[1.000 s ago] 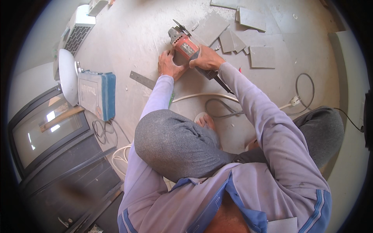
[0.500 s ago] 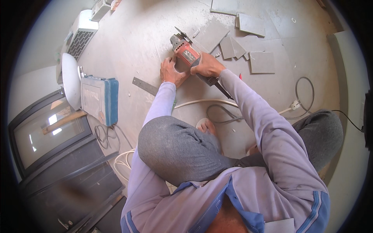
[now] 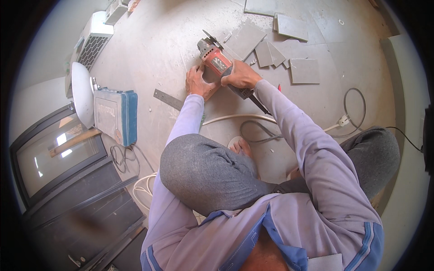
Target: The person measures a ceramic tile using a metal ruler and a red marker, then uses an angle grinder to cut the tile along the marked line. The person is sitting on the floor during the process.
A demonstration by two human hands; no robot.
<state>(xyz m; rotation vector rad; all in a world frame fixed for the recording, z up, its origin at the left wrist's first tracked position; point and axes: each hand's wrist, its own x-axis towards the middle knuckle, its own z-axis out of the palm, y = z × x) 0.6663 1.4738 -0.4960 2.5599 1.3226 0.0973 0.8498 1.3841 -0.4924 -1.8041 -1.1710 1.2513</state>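
Observation:
My right hand (image 3: 242, 75) is wrapped round the dark rear body of a red angle grinder (image 3: 216, 61). The tool's disc end points away from me, and its guard and disc stand on edge at the far end. Close against its left side is my left hand (image 3: 199, 83), fingers bent down and thumb stretched toward the right hand. Whatever lies under that left hand is partly hidden by the grinder. A grey tile (image 3: 246, 39) lies on the floor just beyond the disc. A steel ruler (image 3: 167, 99) rests by my left wrist.
Cut tile pieces (image 3: 270, 54) and a squarish tile (image 3: 304, 71) lie to the right, near a red marker (image 3: 279, 87). A white cable (image 3: 239, 117) and a grey plugged cord (image 3: 363, 101) cross the floor. A blue tool case (image 3: 130, 117) stands left.
Almost nothing differs. The view has shifted very slightly; both hands and the grinder keep their places.

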